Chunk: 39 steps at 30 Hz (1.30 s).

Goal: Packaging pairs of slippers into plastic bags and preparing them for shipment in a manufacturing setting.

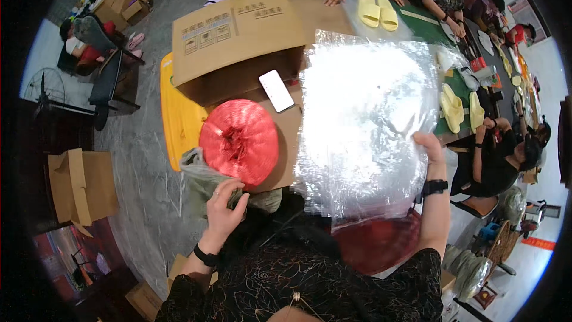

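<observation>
Right hand (430,146) clamped on the edge of the clear, shiny, flat plastic bag stack (363,131) to its left, probably steadying it; left hand (223,210), thumb and fingers apart, just below round red plastic-twine roll (257,143) (contact unclear from here).

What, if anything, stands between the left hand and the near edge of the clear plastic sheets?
Nothing visible blocks the left hand from the near left corner of the clear plastic sheets; the red roll sits just forward of that line.
</observation>
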Each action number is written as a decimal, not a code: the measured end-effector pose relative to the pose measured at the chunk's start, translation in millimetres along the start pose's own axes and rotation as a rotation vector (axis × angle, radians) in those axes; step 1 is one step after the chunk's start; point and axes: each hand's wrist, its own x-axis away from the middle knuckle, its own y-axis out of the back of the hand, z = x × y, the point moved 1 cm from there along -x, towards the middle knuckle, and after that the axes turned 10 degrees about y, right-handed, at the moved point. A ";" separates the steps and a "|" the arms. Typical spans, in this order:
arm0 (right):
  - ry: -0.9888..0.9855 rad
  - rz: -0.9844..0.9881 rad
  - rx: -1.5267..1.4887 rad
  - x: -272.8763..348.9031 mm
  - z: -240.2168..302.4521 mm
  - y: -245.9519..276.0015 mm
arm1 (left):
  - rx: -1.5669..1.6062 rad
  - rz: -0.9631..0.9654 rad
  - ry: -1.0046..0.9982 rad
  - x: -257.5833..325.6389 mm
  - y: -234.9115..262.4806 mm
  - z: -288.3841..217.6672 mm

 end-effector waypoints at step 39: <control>-0.024 -0.315 1.534 -146.3 -166.1 157.0 | -0.132 0.575 0.412 -106.8 -321.1 22.7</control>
